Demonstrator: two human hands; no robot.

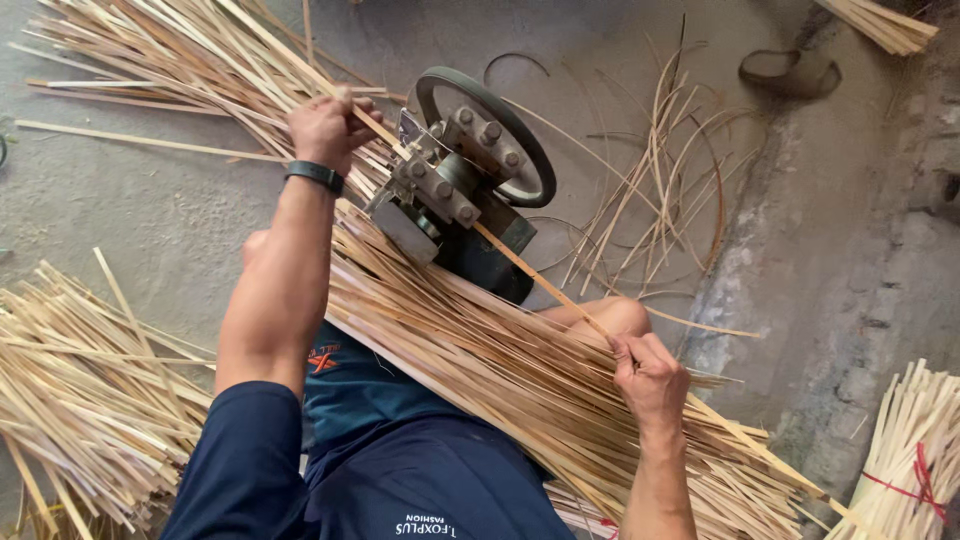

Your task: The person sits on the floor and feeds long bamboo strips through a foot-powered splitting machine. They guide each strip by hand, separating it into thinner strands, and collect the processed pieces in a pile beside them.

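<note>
Two hands work one bamboo strip (530, 272) through a splitter (462, 185), left hand (325, 128) clenched on its far end, right hand (650, 375) pinching the near end over a lap pile (480, 370), with heaps (80, 390) seemingly waiting on the floor (150, 215).

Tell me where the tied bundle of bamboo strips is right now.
In the head view, the bundle tied with red string stands at the bottom right corner, against the rough wall, right of the right hand.
</note>
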